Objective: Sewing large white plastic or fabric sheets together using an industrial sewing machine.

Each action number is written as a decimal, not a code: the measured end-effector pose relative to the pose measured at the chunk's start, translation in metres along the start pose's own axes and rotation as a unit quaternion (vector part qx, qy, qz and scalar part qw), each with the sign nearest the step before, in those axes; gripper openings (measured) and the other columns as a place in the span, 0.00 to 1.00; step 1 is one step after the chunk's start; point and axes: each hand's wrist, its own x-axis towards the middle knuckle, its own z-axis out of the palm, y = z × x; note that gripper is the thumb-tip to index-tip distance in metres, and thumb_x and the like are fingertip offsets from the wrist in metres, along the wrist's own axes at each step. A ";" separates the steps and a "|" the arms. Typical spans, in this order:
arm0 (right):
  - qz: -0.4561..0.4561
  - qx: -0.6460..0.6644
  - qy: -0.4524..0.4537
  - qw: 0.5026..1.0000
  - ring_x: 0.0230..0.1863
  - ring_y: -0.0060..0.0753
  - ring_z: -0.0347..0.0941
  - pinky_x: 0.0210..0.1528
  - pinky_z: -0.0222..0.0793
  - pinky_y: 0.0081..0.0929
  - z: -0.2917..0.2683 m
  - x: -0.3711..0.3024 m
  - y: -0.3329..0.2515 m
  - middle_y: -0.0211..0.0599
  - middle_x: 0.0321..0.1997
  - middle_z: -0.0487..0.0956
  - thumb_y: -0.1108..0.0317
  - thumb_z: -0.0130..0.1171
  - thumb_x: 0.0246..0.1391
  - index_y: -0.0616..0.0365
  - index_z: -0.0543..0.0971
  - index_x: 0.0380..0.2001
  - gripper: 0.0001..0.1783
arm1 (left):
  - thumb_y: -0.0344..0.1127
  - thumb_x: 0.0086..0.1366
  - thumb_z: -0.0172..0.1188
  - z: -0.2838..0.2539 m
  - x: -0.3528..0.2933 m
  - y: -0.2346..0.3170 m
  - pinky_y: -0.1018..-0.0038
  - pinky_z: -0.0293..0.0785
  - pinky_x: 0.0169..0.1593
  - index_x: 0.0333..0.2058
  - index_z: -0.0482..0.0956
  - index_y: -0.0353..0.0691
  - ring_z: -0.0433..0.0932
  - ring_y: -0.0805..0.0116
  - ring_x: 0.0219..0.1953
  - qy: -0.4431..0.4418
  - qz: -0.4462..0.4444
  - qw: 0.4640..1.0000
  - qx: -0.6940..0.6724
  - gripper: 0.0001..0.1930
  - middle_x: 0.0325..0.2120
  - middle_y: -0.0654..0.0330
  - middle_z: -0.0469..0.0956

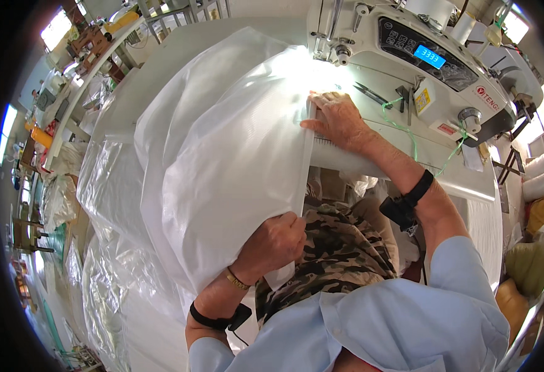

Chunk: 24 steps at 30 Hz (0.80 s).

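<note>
A large white translucent plastic sheet spreads over the sewing table, with a straight folded edge running toward me. My right hand holds the far end of that edge, thumb and fingers pressed together on it, just in front of the brightly lit needle area. Nearer my body, my left hand is closed in a fist round the near part of the same edge. The sewing machine stands beyond my right hand, its panel lit blue. The light's glare hides the needle and presser foot.
Thread snips and small dark tools lie on the table right of the needle area. Green thread trails nearby. Clear crinkled plastic covers the table's left side. A cluttered shelf stands farther left; bundles sit at right.
</note>
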 end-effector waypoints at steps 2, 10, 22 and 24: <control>0.028 0.020 -0.045 0.998 0.60 0.50 0.65 0.63 0.54 0.43 -0.005 0.001 -0.005 0.53 0.59 0.71 0.34 0.48 0.55 0.69 0.70 0.54 0.44 | 0.26 0.50 0.58 -0.001 0.008 -0.008 0.66 0.73 0.26 0.19 0.69 0.38 0.74 0.57 0.20 -0.010 0.016 0.999 0.041 0.07 0.17 0.56 0.68; 0.019 0.047 -0.076 0.996 0.67 0.54 0.56 0.68 0.48 0.44 -0.010 -0.001 -0.001 0.59 0.64 0.65 0.30 0.48 0.51 0.73 0.63 0.60 0.53 | 0.29 0.52 0.57 -0.006 0.056 -0.030 0.64 0.74 0.30 0.19 0.69 0.40 0.74 0.57 0.21 -0.034 0.041 0.989 0.136 0.07 0.17 0.58 0.69; -0.014 0.077 0.005 0.997 0.59 0.52 0.65 0.61 0.55 0.44 0.007 -0.002 0.013 0.56 0.57 0.71 0.56 0.52 0.59 0.70 0.68 0.56 0.30 | 0.30 0.54 0.52 0.014 0.142 -0.080 0.66 0.71 0.39 0.22 0.74 0.41 0.76 0.58 0.26 0.018 0.079 0.965 0.250 0.04 0.17 0.54 0.72; -0.012 0.081 0.013 0.997 0.59 0.51 0.65 0.60 0.56 0.44 0.008 -0.003 0.015 0.54 0.56 0.72 0.61 0.52 0.57 0.68 0.69 0.55 0.27 | 0.30 0.54 0.53 0.011 0.156 -0.083 0.62 0.72 0.38 0.20 0.74 0.38 0.77 0.52 0.26 0.054 0.095 0.963 0.248 0.06 0.17 0.48 0.74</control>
